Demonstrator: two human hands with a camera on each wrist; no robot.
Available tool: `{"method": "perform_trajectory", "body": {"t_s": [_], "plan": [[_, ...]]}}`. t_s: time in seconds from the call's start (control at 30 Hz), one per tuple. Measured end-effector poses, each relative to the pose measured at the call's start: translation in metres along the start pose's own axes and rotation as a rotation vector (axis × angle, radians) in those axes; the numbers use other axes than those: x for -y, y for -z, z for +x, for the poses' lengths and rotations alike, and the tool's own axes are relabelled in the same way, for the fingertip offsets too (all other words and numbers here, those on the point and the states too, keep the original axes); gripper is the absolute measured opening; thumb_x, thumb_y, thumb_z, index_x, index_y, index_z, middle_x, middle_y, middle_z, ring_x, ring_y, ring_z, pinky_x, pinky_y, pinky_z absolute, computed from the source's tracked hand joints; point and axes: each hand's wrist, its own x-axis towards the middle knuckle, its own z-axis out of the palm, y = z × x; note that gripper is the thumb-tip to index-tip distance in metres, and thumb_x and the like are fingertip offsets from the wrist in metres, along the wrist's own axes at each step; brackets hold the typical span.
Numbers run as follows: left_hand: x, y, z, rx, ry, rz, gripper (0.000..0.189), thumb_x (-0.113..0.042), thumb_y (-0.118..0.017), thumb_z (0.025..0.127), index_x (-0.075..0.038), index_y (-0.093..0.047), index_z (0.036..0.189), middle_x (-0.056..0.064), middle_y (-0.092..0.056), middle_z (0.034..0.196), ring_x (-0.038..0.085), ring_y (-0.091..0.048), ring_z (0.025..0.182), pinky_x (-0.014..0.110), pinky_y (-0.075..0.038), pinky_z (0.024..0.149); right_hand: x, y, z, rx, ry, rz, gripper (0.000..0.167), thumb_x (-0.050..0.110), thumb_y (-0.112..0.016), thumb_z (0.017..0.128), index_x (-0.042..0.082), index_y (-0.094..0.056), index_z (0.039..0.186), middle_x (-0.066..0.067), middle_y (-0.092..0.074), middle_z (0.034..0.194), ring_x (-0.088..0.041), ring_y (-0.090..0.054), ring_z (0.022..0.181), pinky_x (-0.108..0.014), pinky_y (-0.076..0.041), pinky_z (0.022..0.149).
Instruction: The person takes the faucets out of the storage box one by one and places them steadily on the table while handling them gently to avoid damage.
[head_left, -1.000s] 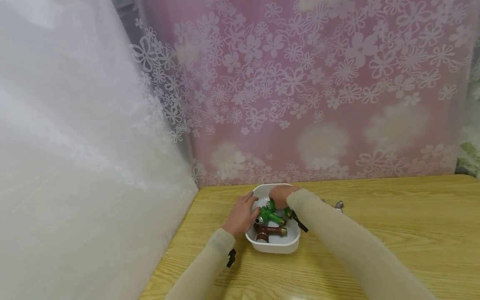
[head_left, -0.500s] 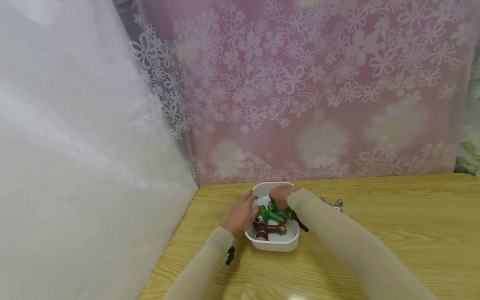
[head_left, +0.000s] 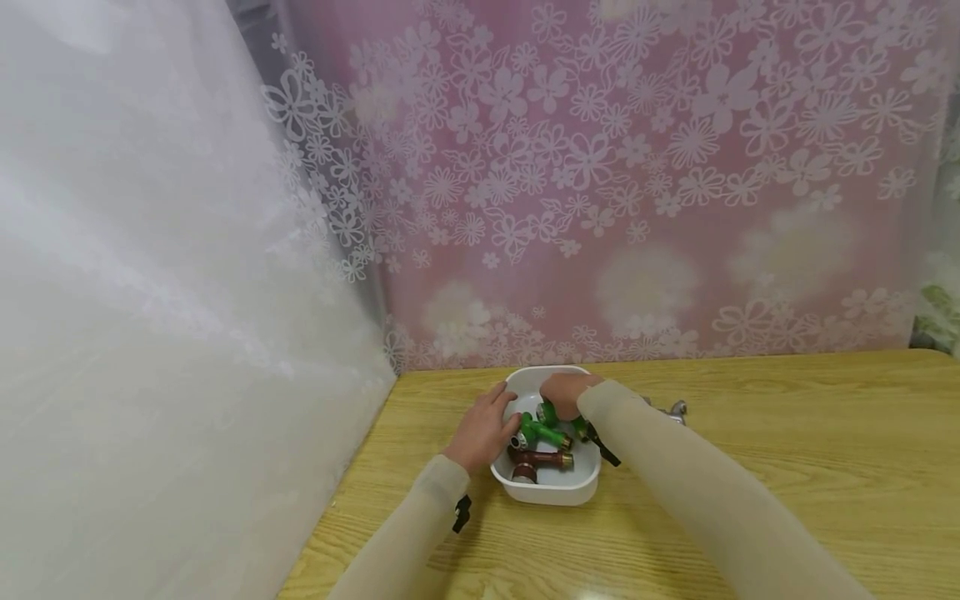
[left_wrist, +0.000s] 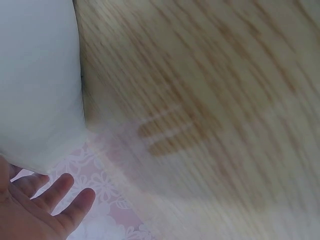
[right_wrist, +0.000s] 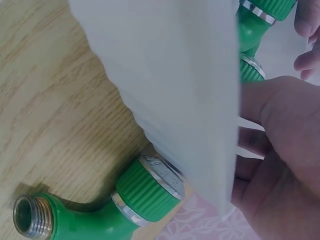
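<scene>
My right hand [head_left: 567,394] reaches into a white plastic basin [head_left: 551,495], fingers curled down over a green fitting [head_left: 548,412] with a metal ring. Its fingertips are hidden in both views, so I cannot tell whether they grip the fitting. In the right wrist view, a ribbed green cap [right_wrist: 251,70] is right at that hand's thumb. My left hand [head_left: 480,429] rests at the basin's left rim, fingers spread and relaxed, thumb over the inside. Beside that thumb lies a green threaded fitting [head_left: 543,432]. Nearer me in the basin is a dark red fitting [head_left: 542,459] with a brass end.
Outside the basin, close to its wall, a green elbow fitting [right_wrist: 100,220] with a threaded end lies on the table. Further right is a silvery metal part [head_left: 678,412], partly behind my right sleeve. A pink flowered curtain [head_left: 525,250] hangs along the table's back edge.
</scene>
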Motion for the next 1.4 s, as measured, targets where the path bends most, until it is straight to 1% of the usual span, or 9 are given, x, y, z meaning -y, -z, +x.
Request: {"method": "perform_trajectory", "body": {"t_s": [0.13, 0.3, 0.43, 0.57, 0.73, 0.83, 1.1, 1.23, 1.4], "plan": [[-0.001, 0.0, 0.0, 0.0, -0.002, 0.001, 0.045, -0.039, -0.044, 0.107, -0.014, -0.052, 0.144, 0.008, -0.03, 0.165, 0.031, -0.039, 0.146, 0.048, -0.035, 0.119, -0.001, 0.002, 0.0, -0.016, 0.011, 0.008, 0.012, 0.006, -0.068, 0.094, 0.015, -0.068, 0.102, 0.001, -0.068, 0.095, -0.015, -0.059, 0.083, -0.038, -0.054, 0.08], [0.0, 0.0, 0.0, -0.009, -0.018, -0.007, 0.044, -0.037, -0.045, 0.107, -0.012, -0.053, 0.143, 0.01, -0.031, 0.164, 0.031, -0.039, 0.146, 0.048, -0.03, 0.122, -0.002, 0.006, 0.001, -0.032, 0.029, 0.027, 0.012, 0.006, -0.071, 0.092, 0.015, -0.067, 0.098, 0.002, -0.066, 0.088, -0.015, -0.059, 0.079, -0.036, -0.053, 0.076], [0.0, 0.0, 0.0, -0.011, -0.021, -0.009, 0.045, -0.037, -0.045, 0.108, -0.012, -0.052, 0.143, 0.011, -0.032, 0.164, 0.032, -0.04, 0.145, 0.049, -0.034, 0.12, -0.002, 0.011, -0.002, -0.051, 0.044, 0.032, 0.013, 0.01, -0.074, 0.09, 0.015, -0.067, 0.099, 0.003, -0.064, 0.086, -0.016, -0.059, 0.078, -0.036, -0.053, 0.074], [0.001, 0.0, 0.001, -0.012, -0.019, -0.021, 0.044, -0.037, -0.046, 0.107, -0.012, -0.053, 0.144, 0.011, -0.032, 0.164, 0.033, -0.04, 0.145, 0.05, -0.037, 0.118, -0.003, 0.014, -0.006, -0.067, 0.059, 0.054, 0.016, 0.012, -0.075, 0.091, 0.016, -0.066, 0.103, 0.003, -0.064, 0.088, -0.016, -0.059, 0.079, -0.037, -0.054, 0.074], [0.002, -0.004, 0.002, -0.001, 0.001, -0.009, 0.045, -0.037, -0.045, 0.108, -0.013, -0.051, 0.145, 0.009, -0.031, 0.164, 0.031, -0.04, 0.145, 0.049, -0.034, 0.12, -0.002, 0.02, -0.011, -0.075, 0.098, 0.043, 0.02, 0.013, -0.076, 0.089, 0.015, -0.066, 0.106, 0.003, -0.064, 0.091, -0.015, -0.059, 0.081, -0.036, -0.055, 0.076], [0.002, -0.005, 0.003, 0.002, 0.007, -0.002, 0.046, -0.038, -0.045, 0.107, -0.013, -0.05, 0.146, 0.008, -0.031, 0.164, 0.03, -0.04, 0.145, 0.049, -0.033, 0.121, -0.002, 0.022, -0.013, -0.085, 0.119, 0.03, 0.024, 0.013, -0.078, 0.088, 0.014, -0.067, 0.109, 0.005, -0.065, 0.091, -0.013, -0.059, 0.081, -0.033, -0.056, 0.077], [0.001, -0.005, 0.002, 0.0, 0.006, -0.002, 0.046, -0.039, -0.045, 0.107, -0.014, -0.05, 0.146, 0.007, -0.031, 0.164, 0.031, -0.041, 0.145, 0.049, -0.036, 0.119, -0.002, 0.026, -0.029, -0.11, 0.185, 0.009, 0.028, 0.013, -0.078, 0.087, 0.012, -0.068, 0.114, 0.005, -0.066, 0.093, -0.011, -0.059, 0.08, -0.031, -0.056, 0.076], [0.001, -0.005, 0.002, -0.007, 0.002, -0.009, 0.046, -0.038, -0.046, 0.107, -0.014, -0.051, 0.145, 0.008, -0.032, 0.164, 0.031, -0.042, 0.144, 0.049, -0.037, 0.118, -0.003, 0.027, -0.038, -0.122, 0.198, -0.012, 0.029, 0.016, -0.078, 0.088, 0.014, -0.068, 0.115, 0.007, -0.064, 0.094, -0.01, -0.057, 0.081, -0.029, -0.055, 0.077], [0.002, -0.005, 0.003, -0.01, 0.008, -0.013, 0.045, -0.039, -0.045, 0.107, -0.014, -0.052, 0.144, 0.007, -0.031, 0.164, 0.031, -0.041, 0.144, 0.049, -0.038, 0.117, -0.007, 0.031, -0.05, -0.134, 0.216, -0.007, 0.03, 0.016, -0.077, 0.087, 0.013, -0.068, 0.115, 0.006, -0.065, 0.097, -0.011, -0.058, 0.083, -0.031, -0.056, 0.079]]}}
